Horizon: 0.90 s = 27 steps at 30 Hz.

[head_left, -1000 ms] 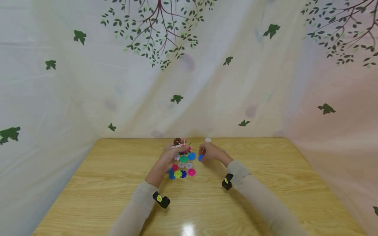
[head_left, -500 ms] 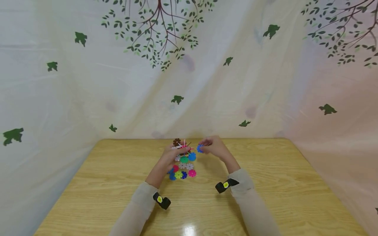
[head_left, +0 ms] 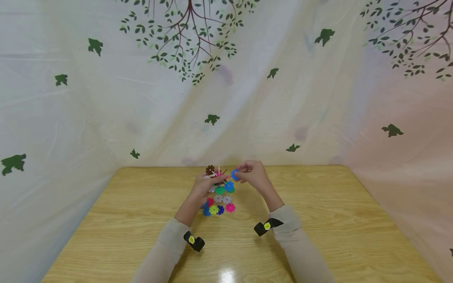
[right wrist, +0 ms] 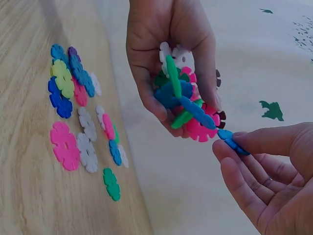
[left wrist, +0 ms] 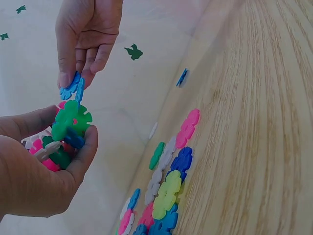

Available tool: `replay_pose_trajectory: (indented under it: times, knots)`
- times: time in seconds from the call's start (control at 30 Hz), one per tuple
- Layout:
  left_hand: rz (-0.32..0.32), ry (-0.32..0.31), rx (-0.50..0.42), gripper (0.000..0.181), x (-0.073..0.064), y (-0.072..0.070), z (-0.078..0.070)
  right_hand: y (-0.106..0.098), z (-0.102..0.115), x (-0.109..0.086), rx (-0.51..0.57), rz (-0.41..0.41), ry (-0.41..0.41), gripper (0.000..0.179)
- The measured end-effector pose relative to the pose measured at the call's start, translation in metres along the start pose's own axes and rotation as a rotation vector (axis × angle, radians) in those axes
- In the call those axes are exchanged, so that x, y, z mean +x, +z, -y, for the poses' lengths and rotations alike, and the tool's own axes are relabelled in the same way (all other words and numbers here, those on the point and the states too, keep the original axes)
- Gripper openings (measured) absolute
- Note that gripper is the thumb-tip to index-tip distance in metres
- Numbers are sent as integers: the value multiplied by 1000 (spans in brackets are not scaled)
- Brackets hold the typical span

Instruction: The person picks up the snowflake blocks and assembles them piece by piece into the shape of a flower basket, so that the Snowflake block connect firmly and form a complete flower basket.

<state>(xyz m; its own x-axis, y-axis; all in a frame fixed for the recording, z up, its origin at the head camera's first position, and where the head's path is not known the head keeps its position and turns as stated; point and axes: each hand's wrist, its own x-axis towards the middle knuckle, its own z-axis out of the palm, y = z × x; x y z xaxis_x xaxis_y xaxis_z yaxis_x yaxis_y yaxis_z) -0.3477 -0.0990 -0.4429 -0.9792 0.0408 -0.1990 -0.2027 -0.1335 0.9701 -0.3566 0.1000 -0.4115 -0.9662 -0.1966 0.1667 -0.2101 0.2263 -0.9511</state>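
My left hand (head_left: 202,188) grips a cluster of interlocked plastic snowflake discs in green, pink, white, blue and brown. In the left wrist view a green disc (left wrist: 72,120) faces out at its top. My right hand (head_left: 255,176) pinches a notched blue snowflake disc (right wrist: 232,140) between thumb and fingertips. That disc is right at the edge of another blue disc (right wrist: 197,112) that juts from the cluster. Both hands are raised over the far part of the table. The left palm and fingers hide part of the cluster.
Loose snowflake discs lie on the wooden table (head_left: 318,236) below the left hand, among them a yellow one (head_left: 214,210) and a pink one (head_left: 230,207). A single blue disc (left wrist: 182,77) lies apart from them. Behind the table hangs a leaf-patterned cloth (head_left: 159,118).
My right hand has lifted the blue disc from low near the table, then brought it left up to the cluster. The left hand has barely shifted.
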Motion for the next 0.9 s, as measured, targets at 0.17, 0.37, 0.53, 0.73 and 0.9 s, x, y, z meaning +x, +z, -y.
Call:
replay_pose_trajectory:
  times: [0.17,0.37,0.53,0.73,0.9]
  knots:
    - [-5,16,16,37,-2,1,1,5,0,-3,8,8,30,16]
    - [-11,38,74,36,-3,1,1,7,2,-5,1,15,39,16]
    - [-14,44,124,43,-7,2,3,9,4,-6,-3,5,64,12]
    - [-12,54,146,43,-10,4,3,10,4,-7,-6,-14,66,10]
    - [-20,80,149,36,-13,5,2,10,6,-9,-18,-26,38,10]
